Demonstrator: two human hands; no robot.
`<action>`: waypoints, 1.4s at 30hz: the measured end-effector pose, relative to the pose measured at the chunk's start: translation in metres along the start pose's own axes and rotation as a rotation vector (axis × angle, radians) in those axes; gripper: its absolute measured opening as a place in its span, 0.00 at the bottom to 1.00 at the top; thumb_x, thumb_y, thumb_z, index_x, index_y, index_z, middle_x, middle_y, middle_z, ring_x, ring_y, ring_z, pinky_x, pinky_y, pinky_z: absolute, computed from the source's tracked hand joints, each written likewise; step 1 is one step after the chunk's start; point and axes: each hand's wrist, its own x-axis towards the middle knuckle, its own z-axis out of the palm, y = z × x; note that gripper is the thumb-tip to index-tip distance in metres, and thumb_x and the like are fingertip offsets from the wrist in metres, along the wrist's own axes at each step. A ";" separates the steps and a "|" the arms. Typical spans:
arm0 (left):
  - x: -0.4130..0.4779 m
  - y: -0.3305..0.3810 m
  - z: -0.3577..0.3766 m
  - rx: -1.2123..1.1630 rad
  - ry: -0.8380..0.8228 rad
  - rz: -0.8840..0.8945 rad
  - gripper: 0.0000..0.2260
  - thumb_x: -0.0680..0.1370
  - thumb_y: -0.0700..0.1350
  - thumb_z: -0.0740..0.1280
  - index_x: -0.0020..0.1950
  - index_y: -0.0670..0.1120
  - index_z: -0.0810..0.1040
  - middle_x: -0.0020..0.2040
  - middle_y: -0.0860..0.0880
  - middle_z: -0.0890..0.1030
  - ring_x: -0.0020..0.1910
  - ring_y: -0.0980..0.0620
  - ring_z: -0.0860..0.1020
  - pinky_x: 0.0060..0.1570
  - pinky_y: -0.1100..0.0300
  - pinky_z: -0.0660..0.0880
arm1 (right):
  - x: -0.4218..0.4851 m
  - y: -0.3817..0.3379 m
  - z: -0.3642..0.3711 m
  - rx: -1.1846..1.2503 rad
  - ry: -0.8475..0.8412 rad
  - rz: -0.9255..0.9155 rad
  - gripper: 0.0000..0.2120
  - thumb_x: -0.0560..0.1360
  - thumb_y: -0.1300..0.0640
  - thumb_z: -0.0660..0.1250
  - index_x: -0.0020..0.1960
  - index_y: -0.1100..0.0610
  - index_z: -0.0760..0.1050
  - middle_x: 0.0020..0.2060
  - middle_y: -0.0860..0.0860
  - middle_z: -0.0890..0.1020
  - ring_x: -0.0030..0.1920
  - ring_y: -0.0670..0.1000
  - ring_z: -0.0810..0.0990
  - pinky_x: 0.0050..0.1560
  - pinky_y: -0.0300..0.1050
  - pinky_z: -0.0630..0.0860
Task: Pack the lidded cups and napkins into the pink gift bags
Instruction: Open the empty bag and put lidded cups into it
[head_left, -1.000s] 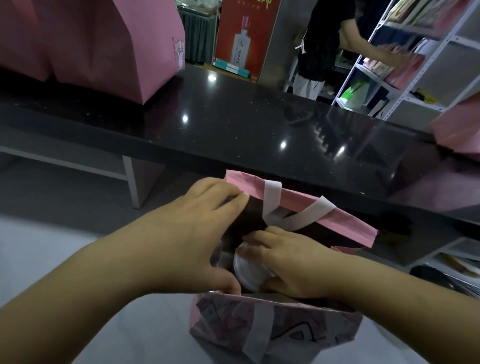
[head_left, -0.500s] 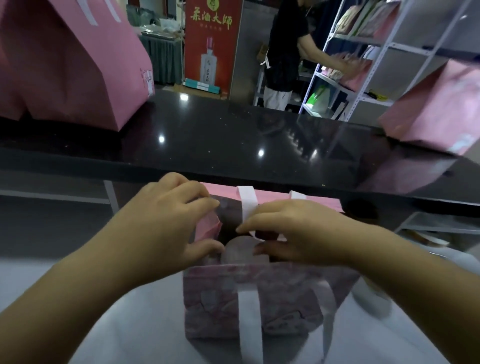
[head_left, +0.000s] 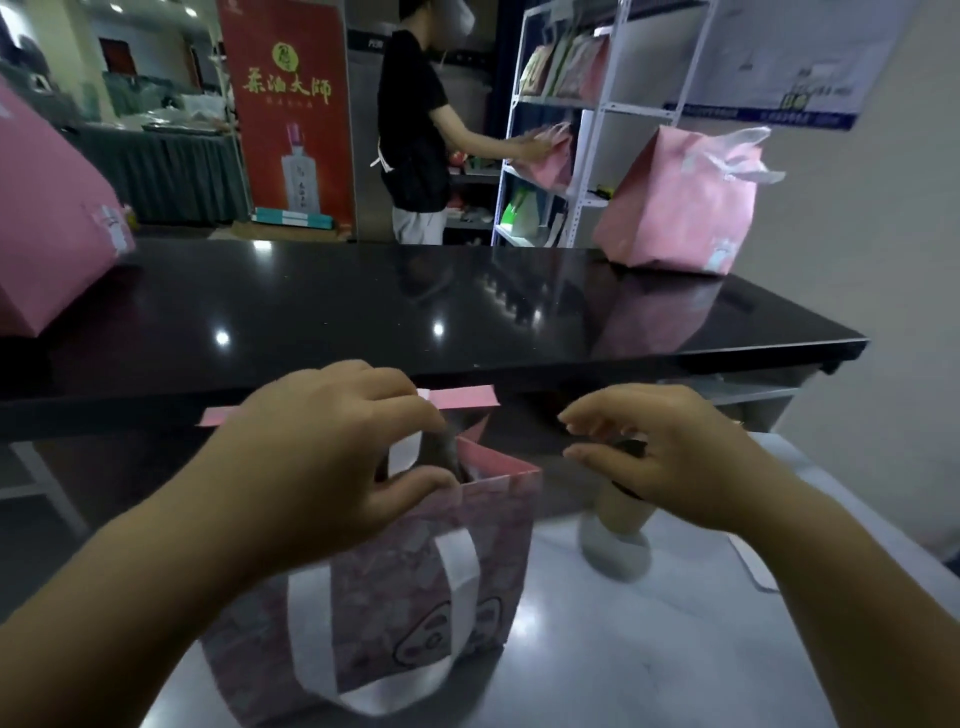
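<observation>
Hands at work over a pink gift bag (head_left: 405, 587) that stands near the middle of a pale tabletop (head_left: 649, 665), just in front of a black counter (head_left: 415, 301). The left hand (head_left: 322, 467) pinches the bag's near rim, thumb on the outer wall and fingers curled over the top beside a white handle (head_left: 457, 561), holding the mouth open.

The right hand (head_left: 675, 457) has left the bag. A second ago it was down inside, pressing a white lidded cup into place, and half a second ago it was still at the rim. Now it hangs off to the bag's right, fingers loosely bent, thumb and forefinger apart, holding nothing. Directly beneath it a second cup (head_left: 615, 551) stands on the tabletop, just beside the bag. It is blurred, and whether the hand touches it cannot be told.

The packed cup is hidden behind the bag's wall and the left hand. Judging from this, one cup is in and the right hand is going for the next item; no napkin can be made out.

Two more pink bags sit on the counter, one at its left edge (head_left: 47, 234) and one at its far right corner (head_left: 680, 208).
</observation>
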 end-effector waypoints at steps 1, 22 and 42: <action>0.007 0.008 0.005 0.000 -0.006 0.014 0.18 0.70 0.62 0.60 0.48 0.52 0.81 0.43 0.53 0.81 0.39 0.54 0.78 0.33 0.56 0.78 | -0.007 0.016 0.000 -0.031 -0.053 0.088 0.16 0.70 0.42 0.68 0.56 0.46 0.77 0.44 0.39 0.80 0.45 0.42 0.79 0.45 0.42 0.78; 0.051 0.064 0.058 0.074 0.035 -0.138 0.19 0.72 0.59 0.59 0.45 0.48 0.82 0.40 0.52 0.82 0.38 0.54 0.79 0.35 0.56 0.78 | -0.002 0.175 0.071 -0.191 -0.395 0.449 0.38 0.68 0.36 0.66 0.73 0.45 0.58 0.63 0.53 0.68 0.61 0.57 0.69 0.56 0.52 0.74; -0.028 -0.030 0.012 0.163 0.039 -0.380 0.16 0.71 0.61 0.60 0.44 0.53 0.81 0.38 0.57 0.78 0.35 0.58 0.75 0.32 0.56 0.76 | 0.062 -0.006 -0.028 0.447 0.204 -0.126 0.31 0.66 0.34 0.63 0.66 0.43 0.68 0.57 0.44 0.74 0.57 0.43 0.73 0.53 0.40 0.71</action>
